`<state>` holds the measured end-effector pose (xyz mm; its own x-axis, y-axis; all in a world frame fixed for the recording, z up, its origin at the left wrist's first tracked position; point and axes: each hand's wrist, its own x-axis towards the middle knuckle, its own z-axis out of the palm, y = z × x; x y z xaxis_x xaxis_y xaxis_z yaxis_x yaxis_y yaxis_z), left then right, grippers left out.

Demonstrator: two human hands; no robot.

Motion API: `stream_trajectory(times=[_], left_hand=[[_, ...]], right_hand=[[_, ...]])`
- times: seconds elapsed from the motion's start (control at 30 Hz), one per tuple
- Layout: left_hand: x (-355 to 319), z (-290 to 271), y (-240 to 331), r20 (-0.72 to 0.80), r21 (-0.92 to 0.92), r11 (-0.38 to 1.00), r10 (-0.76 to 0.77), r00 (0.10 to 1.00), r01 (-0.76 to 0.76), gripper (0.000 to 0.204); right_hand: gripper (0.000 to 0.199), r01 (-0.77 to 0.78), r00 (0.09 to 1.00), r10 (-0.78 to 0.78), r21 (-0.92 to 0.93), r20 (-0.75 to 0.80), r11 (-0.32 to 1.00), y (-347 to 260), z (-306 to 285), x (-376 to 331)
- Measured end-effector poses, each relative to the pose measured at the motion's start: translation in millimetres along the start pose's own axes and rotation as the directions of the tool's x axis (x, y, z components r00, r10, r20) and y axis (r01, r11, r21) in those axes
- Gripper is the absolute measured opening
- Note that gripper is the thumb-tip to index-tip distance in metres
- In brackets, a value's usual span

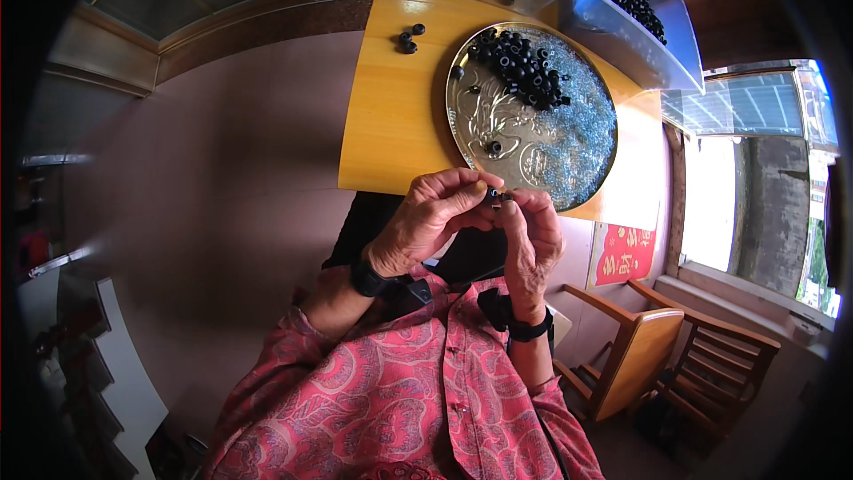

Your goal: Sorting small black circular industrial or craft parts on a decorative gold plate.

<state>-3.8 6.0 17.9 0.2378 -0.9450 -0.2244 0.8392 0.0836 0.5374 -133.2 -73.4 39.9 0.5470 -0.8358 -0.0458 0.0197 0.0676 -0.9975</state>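
Head view, looking straight down: both hands meet just below the near edge of a yellow wooden tabletop. The left hand and right hand are pressed fingertip to fingertip, and between them sits a small black ring-shaped part. The left grip is pinched on that part; the right grip closes on something tiny against it, though what exactly is too small to tell. Each wrist wears a dark band, and the sleeves are red with a paisley pattern.

On the tabletop lies a round metal tray with an embossed pattern. A heap of black ring parts fills its far side, and a spread of tiny pale blue-grey pieces covers its right half. One stray black part lies alone near the tray's middle. Beside the tray, to the left, a few loose black parts rest on the wood. Beyond it stand two clear plastic bins, both holding more black parts.

Judging by the piles, the work seems far from finished: the tray is well stocked with both kinds of piece, and only one part is in hand. Whether the bins hold finished or raw pieces cannot be told. Wooden chairs stand at lower right
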Motion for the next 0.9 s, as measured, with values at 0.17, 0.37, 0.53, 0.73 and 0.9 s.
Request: stream_trajectory(times=[0.17, 0.37, 0.53, 0.73, 0.9], left_hand=[[-0.2, 0.9, 0.2, 0.022, 0.025, 0.999, 0.035, 0.999, -0.035, 0.024], [0.6, -1.1, -2.4, 0.022, 0.044, 0.998, 0.050, 0.998, -0.051, 0.024], [0.4, -2.8, -3.7, 0.016, 0.053, 0.997, 0.053, 0.998, -0.054, 0.024], [0.0, -1.9, -3.0, 0.015, 0.073, 0.995, 0.067, 0.998, -0.068, 0.024], [0.1, -1.5, -3.1, -0.001, 0.020, 0.999, 0.044, 0.999, -0.043, 0.024]], right_hand=[[0.005, 0.056, 0.998, -0.056, -0.056, 0.003, 0.997, 2.2, -0.9, 0.5], [0.006, 0.130, 0.991, -0.128, -0.123, 0.021, 0.984, 4.8, -1.5, 2.2], [0.006, 0.156, 0.988, -0.154, -0.142, 0.023, 0.977, 4.5, -0.4, 1.8], [0.006, 0.193, 0.981, -0.188, -0.179, 0.043, 0.965, 2.5, -0.4, 1.8], [0.005, 0.128, 0.992, -0.126, -0.132, 0.022, 0.983, 2.2, -0.6, 0.8]])
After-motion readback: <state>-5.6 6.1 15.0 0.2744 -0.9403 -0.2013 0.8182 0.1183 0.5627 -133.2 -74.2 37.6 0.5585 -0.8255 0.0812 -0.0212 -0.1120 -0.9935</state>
